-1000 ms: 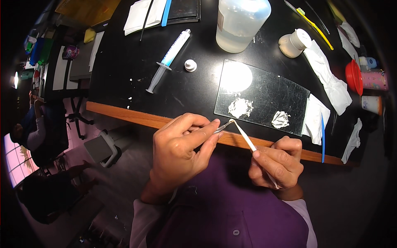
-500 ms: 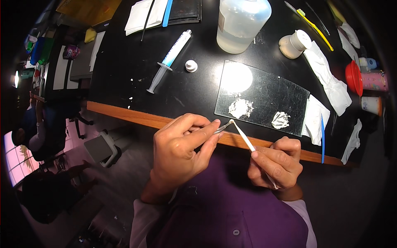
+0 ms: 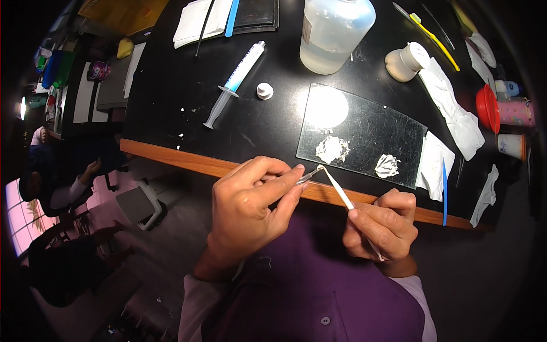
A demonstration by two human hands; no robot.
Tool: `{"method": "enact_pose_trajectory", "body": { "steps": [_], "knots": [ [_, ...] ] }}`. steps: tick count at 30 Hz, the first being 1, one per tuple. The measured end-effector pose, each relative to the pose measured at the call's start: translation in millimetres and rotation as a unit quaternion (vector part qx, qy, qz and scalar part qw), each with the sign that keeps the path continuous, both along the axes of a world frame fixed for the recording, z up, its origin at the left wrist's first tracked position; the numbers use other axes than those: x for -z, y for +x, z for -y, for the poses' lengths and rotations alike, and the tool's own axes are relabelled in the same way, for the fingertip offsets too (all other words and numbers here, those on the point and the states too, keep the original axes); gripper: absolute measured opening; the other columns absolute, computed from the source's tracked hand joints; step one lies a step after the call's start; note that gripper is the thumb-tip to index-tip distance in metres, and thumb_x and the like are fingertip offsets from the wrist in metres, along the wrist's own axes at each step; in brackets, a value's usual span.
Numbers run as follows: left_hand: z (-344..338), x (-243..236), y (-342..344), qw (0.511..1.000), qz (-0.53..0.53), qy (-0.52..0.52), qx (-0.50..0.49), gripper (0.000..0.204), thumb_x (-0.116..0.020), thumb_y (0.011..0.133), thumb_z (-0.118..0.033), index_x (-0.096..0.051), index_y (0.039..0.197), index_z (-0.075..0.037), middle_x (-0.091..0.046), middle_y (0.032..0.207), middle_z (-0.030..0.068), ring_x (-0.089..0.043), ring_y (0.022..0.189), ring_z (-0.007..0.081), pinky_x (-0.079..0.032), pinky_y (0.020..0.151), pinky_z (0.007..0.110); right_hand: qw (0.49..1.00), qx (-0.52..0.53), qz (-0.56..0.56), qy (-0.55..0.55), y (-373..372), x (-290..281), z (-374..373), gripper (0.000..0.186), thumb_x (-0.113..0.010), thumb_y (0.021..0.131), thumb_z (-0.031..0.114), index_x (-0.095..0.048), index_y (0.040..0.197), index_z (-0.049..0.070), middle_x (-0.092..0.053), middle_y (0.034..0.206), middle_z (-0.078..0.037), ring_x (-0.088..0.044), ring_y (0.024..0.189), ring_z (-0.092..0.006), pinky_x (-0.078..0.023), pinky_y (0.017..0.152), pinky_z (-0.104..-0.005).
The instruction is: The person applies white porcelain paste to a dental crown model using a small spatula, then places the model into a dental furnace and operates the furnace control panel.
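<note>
Meeting near the centre of the frame, just below the lower edge of the glass slab point(image 3: 393, 128), are the tips of what look like metal tweezers point(image 3: 305, 177) and a slim white tool point(image 3: 340, 192), with a tiny pale piece point(image 3: 320, 167) where they come together. The likeliest mishap, I judge, is that piece slipping away: it is very small, only fine tips seem to bear it, and a slight push from the white tool or a looser pinch could send it onto the wooden edge point(image 3: 165, 158) of the counter point(image 3: 159, 114) or down to the floor. A dip of either wrist might also drag a tip through the left white smear point(image 3: 331, 149) on the slab, which lies near. As for the hands, the left hand point(image 3: 248, 199), left of centre, has thumb and forefinger brought together on the tweezers, its other fingers folded in. The right hand point(image 3: 384, 225), lower right of centre, is closed around the white tool much like a pen, thumb and fingers against its shaft. Whether the tweezers actually grip the piece or merely touch it, I cannot tell at this size.
</note>
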State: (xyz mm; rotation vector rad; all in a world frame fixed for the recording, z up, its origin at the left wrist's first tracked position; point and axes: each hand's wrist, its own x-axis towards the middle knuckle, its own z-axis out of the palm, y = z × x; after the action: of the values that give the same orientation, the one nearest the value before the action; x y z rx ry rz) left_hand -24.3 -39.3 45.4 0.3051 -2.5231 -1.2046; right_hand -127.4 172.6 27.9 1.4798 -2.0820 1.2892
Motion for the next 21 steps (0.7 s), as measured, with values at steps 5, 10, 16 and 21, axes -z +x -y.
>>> {"method": "enact_pose_trajectory", "body": {
  "steps": [5, 10, 16, 21],
  "knots": [
    [-0.5, 0.5, 0.3, 1.000, 0.000, 0.007, -0.004, 0.027, -0.087, 0.076, 0.008, -0.082, 0.102, 0.003, -0.073, 0.090, 0.0104, -0.074, 0.073, 0.0150, -0.053, 0.061, 0.025, 1.000, -0.011, 0.005, 0.006, -0.3, -0.1, -0.9, 0.032, -0.084, 0.067, 0.002, -0.080, 0.098, 0.009, -0.077, 0.089, -0.001, -0.052, 0.077, -0.0157, -0.036, 0.051, -0.0250],
    [-1.3, -0.4, -1.0, 1.000, 0.001, 0.003, -0.007, 0.025, -0.086, 0.078, 0.007, -0.082, 0.102, 0.003, -0.074, 0.088, 0.0104, -0.073, 0.074, 0.0158, -0.053, 0.061, 0.026, 1.000, 0.010, 0.020, -0.022, 0.2, 1.6, -4.4, 0.030, -0.081, 0.073, 0.000, -0.079, 0.102, 0.007, -0.076, 0.089, -0.001, -0.051, 0.077, -0.0154, -0.035, 0.051, -0.0252],
    [-4.8, -2.6, 2.6, 0.999, -0.023, -0.015, -0.036, 0.023, -0.087, 0.080, 0.000, -0.082, 0.102, 0.001, -0.075, 0.085, 0.0105, -0.069, 0.064, 0.0167, -0.052, 0.055, 0.029, 0.998, 0.017, 0.033, -0.047, 0.5, 1.4, -4.9, 0.028, -0.079, 0.077, -0.001, -0.077, 0.104, 0.007, -0.074, 0.087, 0.000, -0.049, 0.076, -0.0145, -0.033, 0.050, -0.0255],
    [-10.5, -3.5, 3.5, 0.998, -0.022, 0.040, -0.048, 0.021, -0.086, 0.082, 0.000, -0.081, 0.102, 0.003, -0.078, 0.087, 0.0136, -0.076, 0.073, 0.0196, -0.056, 0.062, 0.028, 0.998, 0.013, 0.038, -0.048, -0.7, 0.8, -5.2, 0.027, -0.079, 0.077, 0.000, -0.077, 0.102, 0.007, -0.074, 0.086, 0.000, -0.049, 0.075, -0.0147, -0.033, 0.051, -0.0264]
  ]
}}
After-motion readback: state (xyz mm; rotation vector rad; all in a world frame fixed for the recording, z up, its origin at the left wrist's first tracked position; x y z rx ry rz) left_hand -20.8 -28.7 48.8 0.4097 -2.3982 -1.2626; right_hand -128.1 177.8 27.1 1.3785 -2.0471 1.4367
